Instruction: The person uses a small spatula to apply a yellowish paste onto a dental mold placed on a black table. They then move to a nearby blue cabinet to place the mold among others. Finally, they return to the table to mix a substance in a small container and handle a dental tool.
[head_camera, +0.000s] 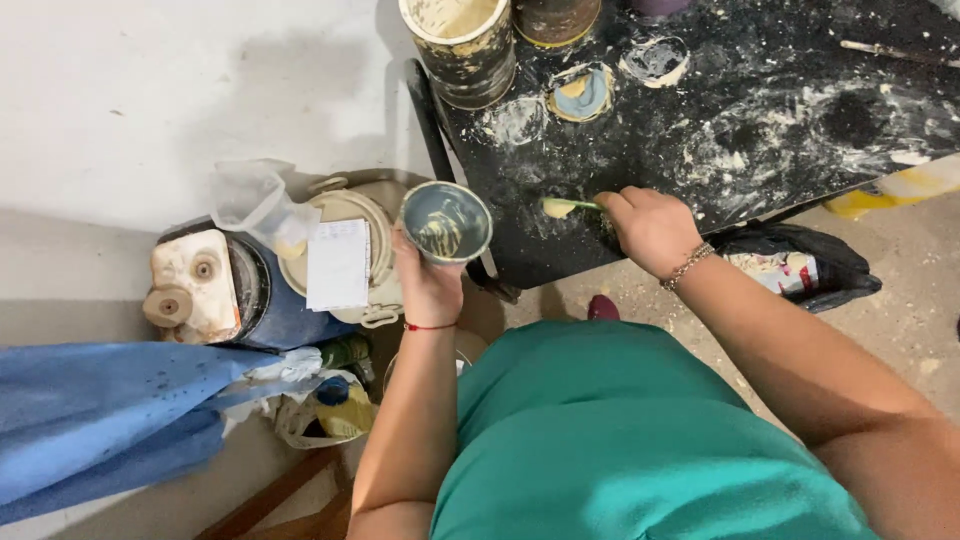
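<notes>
The left hand (428, 285) was wrapped tight around a small tin (446, 222), holding it upright just off the near-left edge of the black paint-smeared table (760, 130). The right hand (650, 228) was closed on a brush (570, 207), its yellow-loaded tip lying on the tabletop. The brush ran roughly level, handle in the fist, tip pointing left toward the tin. Tip and tin rim sat near each other but apart. A bigger paint can (462, 45) stood at the table's far corner.
</notes>
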